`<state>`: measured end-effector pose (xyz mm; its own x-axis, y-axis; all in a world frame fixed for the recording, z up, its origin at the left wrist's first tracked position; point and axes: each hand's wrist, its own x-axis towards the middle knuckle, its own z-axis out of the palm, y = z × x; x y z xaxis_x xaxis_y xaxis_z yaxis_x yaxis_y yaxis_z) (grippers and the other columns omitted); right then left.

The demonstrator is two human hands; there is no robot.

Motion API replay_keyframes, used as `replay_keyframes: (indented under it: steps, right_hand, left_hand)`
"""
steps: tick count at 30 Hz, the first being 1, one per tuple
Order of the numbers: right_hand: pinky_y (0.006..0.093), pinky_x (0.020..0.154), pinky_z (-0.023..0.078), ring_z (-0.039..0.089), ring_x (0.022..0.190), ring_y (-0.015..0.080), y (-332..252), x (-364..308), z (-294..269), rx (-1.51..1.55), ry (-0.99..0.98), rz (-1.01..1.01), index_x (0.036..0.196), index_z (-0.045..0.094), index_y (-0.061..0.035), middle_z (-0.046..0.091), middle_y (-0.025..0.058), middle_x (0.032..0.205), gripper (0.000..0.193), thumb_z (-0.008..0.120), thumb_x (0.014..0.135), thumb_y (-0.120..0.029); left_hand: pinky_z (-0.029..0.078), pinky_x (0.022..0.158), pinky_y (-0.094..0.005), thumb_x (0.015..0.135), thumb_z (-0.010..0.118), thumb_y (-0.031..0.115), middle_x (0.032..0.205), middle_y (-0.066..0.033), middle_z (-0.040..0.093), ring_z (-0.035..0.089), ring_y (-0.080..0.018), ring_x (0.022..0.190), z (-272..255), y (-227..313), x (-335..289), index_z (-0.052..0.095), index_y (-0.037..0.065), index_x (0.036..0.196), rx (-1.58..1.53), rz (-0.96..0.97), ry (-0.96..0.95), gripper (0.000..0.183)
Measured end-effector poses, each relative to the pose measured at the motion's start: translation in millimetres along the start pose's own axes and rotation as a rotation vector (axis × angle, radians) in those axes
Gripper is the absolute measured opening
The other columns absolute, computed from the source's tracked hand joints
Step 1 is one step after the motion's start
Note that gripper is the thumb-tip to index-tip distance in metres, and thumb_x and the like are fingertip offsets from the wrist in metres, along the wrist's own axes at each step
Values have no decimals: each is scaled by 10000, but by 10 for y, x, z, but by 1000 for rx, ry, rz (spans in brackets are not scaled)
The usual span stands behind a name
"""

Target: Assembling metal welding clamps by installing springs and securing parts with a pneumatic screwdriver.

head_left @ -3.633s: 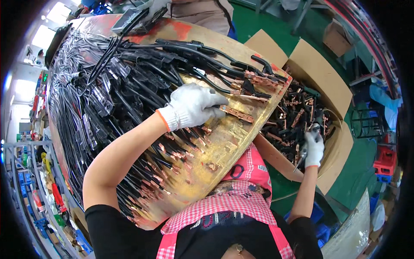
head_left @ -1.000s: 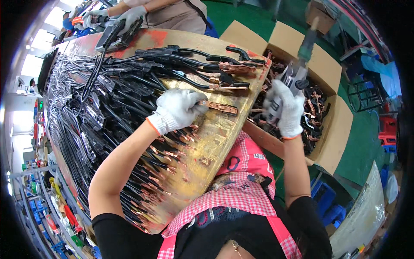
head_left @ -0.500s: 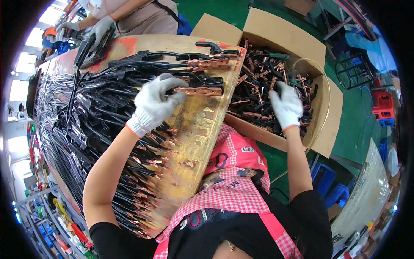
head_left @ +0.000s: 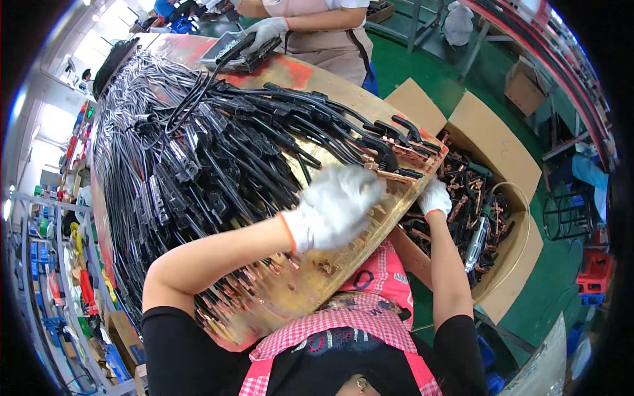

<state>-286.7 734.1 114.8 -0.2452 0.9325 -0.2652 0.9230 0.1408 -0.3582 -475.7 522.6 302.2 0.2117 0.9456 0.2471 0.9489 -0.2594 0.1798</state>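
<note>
My left hand (head_left: 338, 206), in a white knit glove, is smeared by motion over the wooden tabletop (head_left: 310, 265). Just beyond it, a copper clamp jaw (head_left: 400, 177) lies near the table's right edge. Several black-handled clamps (head_left: 411, 131) rest behind that, joined to black cables (head_left: 317, 135). My right hand (head_left: 436, 198), gloved too, is at the near left side of the cardboard box (head_left: 492, 129), against the table edge; its fingers are mostly hidden. Loose copper and black clamp parts (head_left: 456, 178) fill the box. A silver and green power screwdriver (head_left: 478, 239) lies on them.
Bundled cables (head_left: 142, 99) fan across the table's left part. At the far side, a co-worker's gloved hand (head_left: 264, 33) is over a grey tray (head_left: 231, 47). A pale cord (head_left: 526, 206) loops over the box. Red stools (head_left: 594, 272) stand at the right.
My view has shifted, so the table and box sit farther right. My right hand has moved from over the box's parts to the table edge, uncovering the screwdriver. My left hand has come off the copper jaw.
</note>
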Motion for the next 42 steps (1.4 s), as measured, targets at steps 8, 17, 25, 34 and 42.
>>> replay_keyframes:
  steps: [8,17,25,34,42]
  right_hand:
    - [439,907,535,690,1031,387,588,308,394,414,196,-130,1268,605,25,702,237,1154,569,710,859,-357]
    - [318,670,509,633,794,172,1233,-508,-184,1666,-212,-10,1225,623,-74,682,53,991,306,556,927,-84]
    - [367,731,564,669,822,252,665,-1230,-473,2093,-575,184,1237,623,-69,696,145,1058,331,487,1055,-310]
    - [239,557,526,669,779,122,-368,-1691,-1016,1228,-550,-76,1353,544,5,664,95,1113,414,618,975,-145]
    - [387,879,532,664,1011,302,-789,-1593,-842,559,-88,-750,1241,635,-111,652,114,1150,408,721,856,-214]
  left_hand:
    - [509,739,-419,691,652,247,868,-67,569,613,-263,826,-315,11,-311,587,101,911,155,126,-191,271]
    - [501,833,-345,848,629,309,907,-61,614,598,-250,969,-317,-905,-89,620,132,876,613,-387,-507,179]
    - [519,829,-466,831,659,319,929,-104,687,665,-333,941,-637,-936,-297,729,154,890,213,-217,-469,188]
    - [491,803,-424,803,646,202,836,-69,602,617,-305,887,-768,-914,-538,666,146,798,6,-243,-265,59]
    - [555,782,-455,936,570,313,1031,-144,719,700,-354,917,-779,-912,-164,680,140,1116,-246,-436,-464,272]
